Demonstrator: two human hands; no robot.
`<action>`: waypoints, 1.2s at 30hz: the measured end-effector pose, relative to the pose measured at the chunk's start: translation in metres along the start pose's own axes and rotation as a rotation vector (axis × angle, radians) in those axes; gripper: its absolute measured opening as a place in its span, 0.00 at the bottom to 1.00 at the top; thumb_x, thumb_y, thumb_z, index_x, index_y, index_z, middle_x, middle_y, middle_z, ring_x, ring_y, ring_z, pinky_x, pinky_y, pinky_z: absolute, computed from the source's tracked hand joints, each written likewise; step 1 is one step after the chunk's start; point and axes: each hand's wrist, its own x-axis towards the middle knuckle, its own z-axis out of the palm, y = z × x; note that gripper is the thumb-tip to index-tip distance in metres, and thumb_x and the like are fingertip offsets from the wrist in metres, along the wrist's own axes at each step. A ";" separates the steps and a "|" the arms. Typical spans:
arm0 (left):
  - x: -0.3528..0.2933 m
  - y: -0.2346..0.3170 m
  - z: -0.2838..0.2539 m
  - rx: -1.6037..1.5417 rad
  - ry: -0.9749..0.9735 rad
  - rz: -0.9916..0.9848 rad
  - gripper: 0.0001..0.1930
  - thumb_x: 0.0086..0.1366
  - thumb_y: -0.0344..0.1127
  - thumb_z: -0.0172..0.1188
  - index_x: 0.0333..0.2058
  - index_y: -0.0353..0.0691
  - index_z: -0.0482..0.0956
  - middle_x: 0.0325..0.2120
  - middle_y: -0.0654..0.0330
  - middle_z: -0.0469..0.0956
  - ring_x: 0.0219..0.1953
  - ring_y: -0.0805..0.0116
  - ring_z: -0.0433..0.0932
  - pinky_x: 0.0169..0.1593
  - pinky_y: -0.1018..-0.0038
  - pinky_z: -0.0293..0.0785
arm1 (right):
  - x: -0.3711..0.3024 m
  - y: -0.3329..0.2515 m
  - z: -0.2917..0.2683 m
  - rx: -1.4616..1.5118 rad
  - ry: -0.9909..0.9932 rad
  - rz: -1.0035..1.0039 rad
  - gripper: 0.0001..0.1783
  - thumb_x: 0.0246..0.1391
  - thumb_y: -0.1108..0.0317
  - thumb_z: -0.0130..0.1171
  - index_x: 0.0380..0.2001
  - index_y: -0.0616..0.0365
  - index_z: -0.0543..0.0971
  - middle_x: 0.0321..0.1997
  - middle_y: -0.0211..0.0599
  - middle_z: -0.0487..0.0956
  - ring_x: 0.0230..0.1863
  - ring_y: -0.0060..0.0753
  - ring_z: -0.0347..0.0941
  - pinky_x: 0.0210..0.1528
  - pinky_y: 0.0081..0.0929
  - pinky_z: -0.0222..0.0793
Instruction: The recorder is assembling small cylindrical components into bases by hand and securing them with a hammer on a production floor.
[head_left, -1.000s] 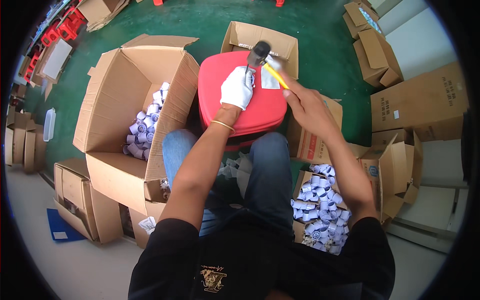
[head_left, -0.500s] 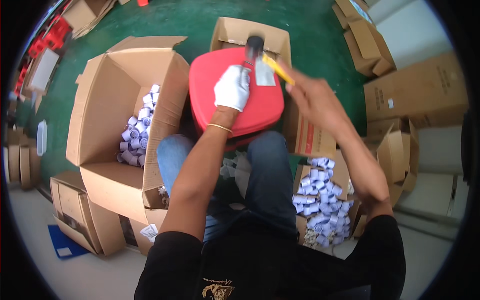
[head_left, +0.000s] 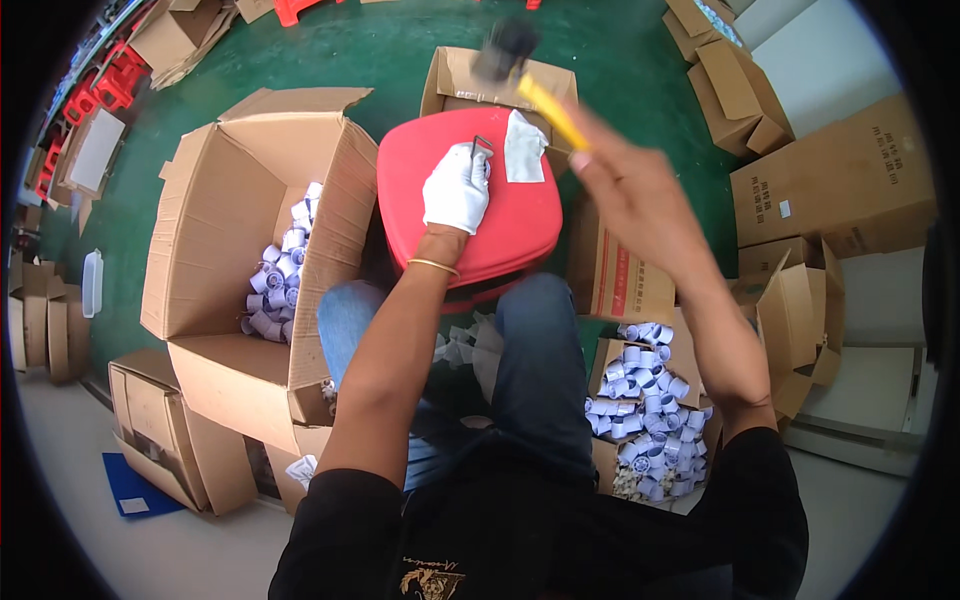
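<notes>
My left hand, in a white glove, rests closed on the red stool. From its fingers a thin, dark, bent metal piece sticks out; the rest of that piece is hidden. My bare right hand grips the yellow handle of a mallet. The mallet's black head, blurred by motion, is up beyond the stool's far edge, apart from my left hand. A whitish cloth lies on the stool, right of the glove.
At the left stands a big open carton with lilac plastic fittings inside. More lilac fittings fill a carton by my right leg. Behind the stool is another open carton. Larger cartons stand along the right.
The mallet's head has risen away from my left hand, up past the stool's far edge. My left hand stays on the stool. The whole view has shifted slightly.
</notes>
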 end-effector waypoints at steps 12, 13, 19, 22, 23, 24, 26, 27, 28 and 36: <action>-0.001 0.001 -0.006 -0.074 -0.057 -0.098 0.07 0.66 0.34 0.53 0.37 0.44 0.80 0.31 0.60 0.81 0.30 0.56 0.79 0.35 0.68 0.75 | 0.004 -0.004 -0.015 -0.042 0.124 -0.051 0.26 0.59 0.74 0.51 0.62 0.52 0.71 0.29 0.48 0.81 0.17 0.33 0.59 0.23 0.34 0.62; 0.001 0.000 -0.005 -0.082 -0.024 -0.084 0.07 0.66 0.34 0.52 0.37 0.44 0.80 0.31 0.61 0.81 0.30 0.56 0.79 0.35 0.68 0.75 | 0.010 -0.009 -0.021 0.001 0.180 -0.051 0.26 0.59 0.74 0.51 0.62 0.52 0.72 0.28 0.48 0.81 0.17 0.33 0.59 0.23 0.34 0.61; 0.009 0.012 -0.002 -0.063 -0.032 -0.043 0.06 0.66 0.33 0.53 0.37 0.44 0.80 0.32 0.61 0.81 0.30 0.57 0.79 0.36 0.68 0.75 | 0.009 -0.016 -0.026 -0.043 -0.085 0.256 0.25 0.64 0.70 0.49 0.65 0.47 0.69 0.52 0.34 0.81 0.24 0.23 0.63 0.29 0.24 0.63; 0.011 -0.006 -0.003 0.000 -0.029 -0.068 0.06 0.66 0.33 0.54 0.37 0.44 0.80 0.32 0.60 0.81 0.29 0.57 0.79 0.35 0.69 0.75 | 0.014 0.013 -0.002 -0.166 -0.022 0.088 0.25 0.62 0.72 0.50 0.63 0.52 0.70 0.29 0.40 0.78 0.17 0.31 0.60 0.24 0.34 0.61; 0.000 -0.006 -0.005 0.018 -0.048 -0.086 0.06 0.66 0.33 0.54 0.37 0.44 0.80 0.31 0.60 0.81 0.29 0.58 0.79 0.35 0.69 0.75 | 0.004 0.014 0.003 -0.202 -0.013 0.051 0.25 0.61 0.72 0.50 0.63 0.53 0.71 0.21 0.42 0.76 0.15 0.34 0.60 0.23 0.37 0.61; 0.003 -0.005 -0.004 0.020 -0.043 -0.082 0.06 0.66 0.33 0.54 0.37 0.44 0.80 0.31 0.60 0.81 0.29 0.58 0.79 0.35 0.69 0.75 | 0.006 0.008 -0.004 -0.203 -0.008 0.046 0.25 0.61 0.72 0.50 0.63 0.53 0.71 0.21 0.42 0.76 0.15 0.34 0.60 0.23 0.37 0.61; 0.004 -0.005 -0.005 -0.015 -0.025 -0.047 0.07 0.66 0.32 0.53 0.38 0.44 0.80 0.32 0.60 0.81 0.29 0.59 0.79 0.35 0.70 0.75 | 0.010 -0.012 -0.029 -0.109 0.034 0.041 0.26 0.63 0.71 0.49 0.64 0.53 0.68 0.42 0.38 0.76 0.23 0.29 0.65 0.29 0.30 0.64; 0.003 -0.003 -0.005 -0.040 -0.028 -0.026 0.07 0.66 0.31 0.53 0.38 0.43 0.80 0.32 0.60 0.81 0.29 0.60 0.79 0.35 0.70 0.75 | 0.009 -0.023 -0.041 -0.062 0.058 0.053 0.26 0.64 0.71 0.49 0.65 0.54 0.67 0.52 0.36 0.75 0.27 0.27 0.68 0.33 0.27 0.66; 0.002 -0.001 -0.004 -0.063 -0.034 -0.006 0.07 0.66 0.31 0.53 0.39 0.43 0.80 0.32 0.59 0.81 0.29 0.61 0.79 0.35 0.71 0.75 | 0.006 -0.026 -0.045 -0.014 0.084 0.066 0.26 0.64 0.70 0.49 0.66 0.54 0.66 0.62 0.33 0.75 0.32 0.25 0.71 0.36 0.24 0.67; 0.013 0.003 -0.011 -0.286 -0.162 -0.193 0.11 0.66 0.25 0.52 0.43 0.40 0.81 0.34 0.62 0.81 0.29 0.71 0.78 0.36 0.76 0.75 | -0.094 0.036 0.016 0.275 0.307 0.214 0.26 0.62 0.73 0.48 0.65 0.59 0.67 0.62 0.45 0.74 0.56 0.39 0.74 0.54 0.29 0.67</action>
